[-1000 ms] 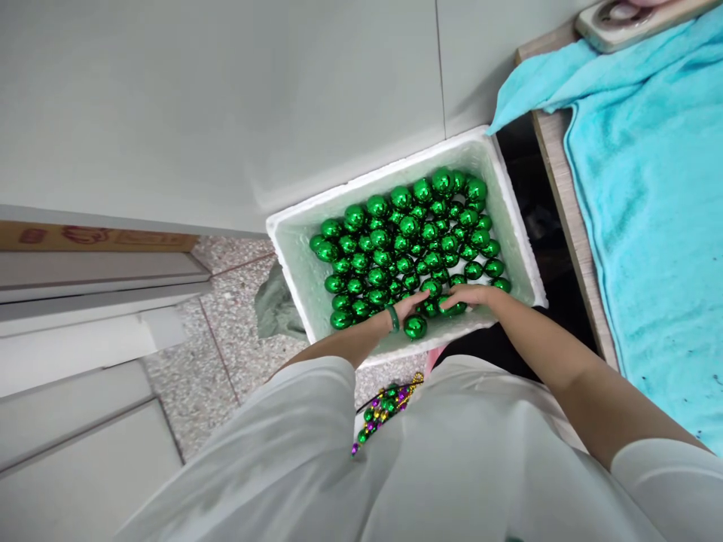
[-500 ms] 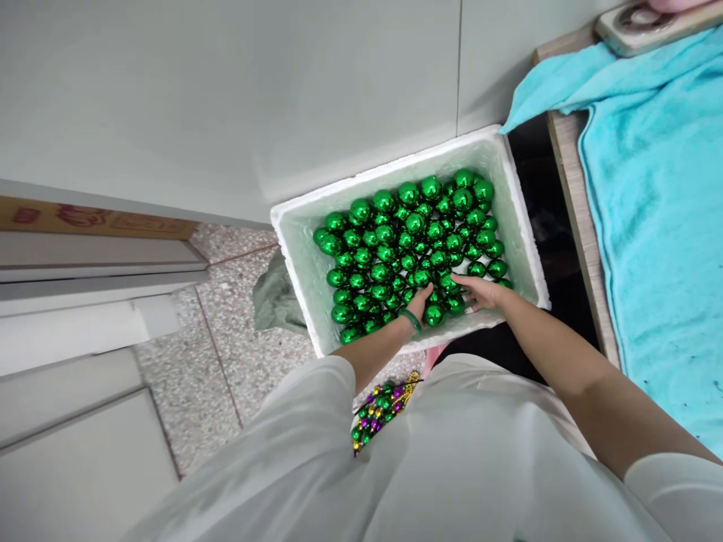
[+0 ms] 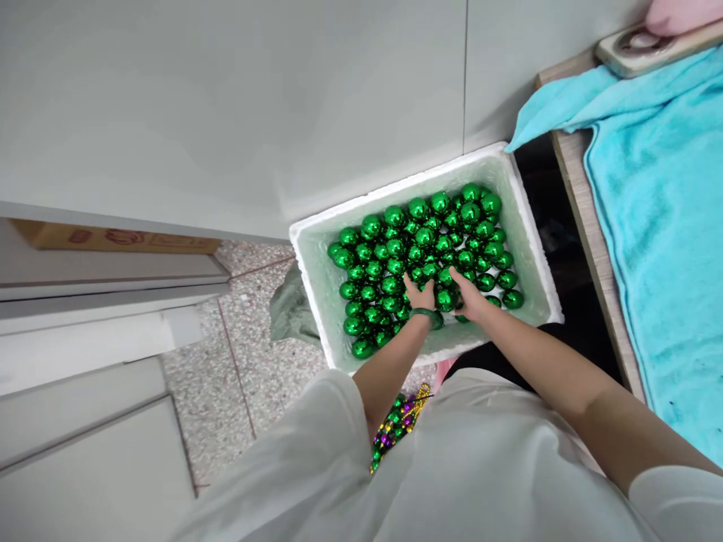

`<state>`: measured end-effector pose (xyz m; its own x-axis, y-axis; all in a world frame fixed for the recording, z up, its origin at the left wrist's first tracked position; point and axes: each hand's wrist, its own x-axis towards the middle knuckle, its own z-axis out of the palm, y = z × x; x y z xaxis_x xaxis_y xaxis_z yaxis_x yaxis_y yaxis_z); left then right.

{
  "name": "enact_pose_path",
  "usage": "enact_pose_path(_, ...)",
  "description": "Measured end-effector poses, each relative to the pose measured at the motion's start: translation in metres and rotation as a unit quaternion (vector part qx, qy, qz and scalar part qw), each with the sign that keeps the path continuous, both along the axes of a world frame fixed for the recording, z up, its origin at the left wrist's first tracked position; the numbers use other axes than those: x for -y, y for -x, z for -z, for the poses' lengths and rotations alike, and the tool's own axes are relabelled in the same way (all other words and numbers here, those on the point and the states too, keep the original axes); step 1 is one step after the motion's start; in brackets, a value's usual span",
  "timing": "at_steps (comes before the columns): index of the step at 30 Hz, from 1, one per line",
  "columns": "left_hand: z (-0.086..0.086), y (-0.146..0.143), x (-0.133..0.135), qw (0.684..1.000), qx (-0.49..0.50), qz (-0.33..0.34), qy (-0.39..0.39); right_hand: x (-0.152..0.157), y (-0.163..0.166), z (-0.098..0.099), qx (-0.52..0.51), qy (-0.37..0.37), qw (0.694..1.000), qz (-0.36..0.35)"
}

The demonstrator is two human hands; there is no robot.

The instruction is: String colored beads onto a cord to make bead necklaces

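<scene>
A white foam box sits on the floor against the wall, filled with several shiny green balls. Both my hands are down inside it at the near side. My left hand, with a green bangle on the wrist, lies on the balls with its fingers stretched out. My right hand rests just to its right, fingers spread and pointing left. One green ball shows between the two hands, which cup it from either side.
A string of green, purple and gold beads hangs at my front. A turquoise towel covers a table on the right, with a phone at its far end. Grey-green cloth lies on the speckled floor; white panels and a cardboard box are left.
Both hands have reached further into the box, from its near edge toward the middle, and drawn closer together around one ball. The view has shifted slightly.
</scene>
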<state>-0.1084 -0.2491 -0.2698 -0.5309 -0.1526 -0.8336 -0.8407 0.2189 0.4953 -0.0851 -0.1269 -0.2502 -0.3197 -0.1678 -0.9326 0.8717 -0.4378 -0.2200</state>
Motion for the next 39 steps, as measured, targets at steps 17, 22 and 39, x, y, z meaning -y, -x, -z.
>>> enact_pose_path(17, -0.006, -0.010, -0.038, 0.983, -0.142, 0.049, 0.103, -0.007, -0.006, -0.003, -0.027, 0.027, 0.999, 0.037)
enact_pose_path(22, -0.009, 0.009, -0.042, 0.980, -0.176, 0.048, 0.082, -0.010, 0.012, -0.010, -0.054, 0.001, 0.998, 0.039)
enact_pose_path(39, -0.038, 0.013, -0.054, 0.990, -0.121, -0.065, -0.042, -0.021, 0.020, -0.051, -0.097, 0.068, 0.985, 0.123)
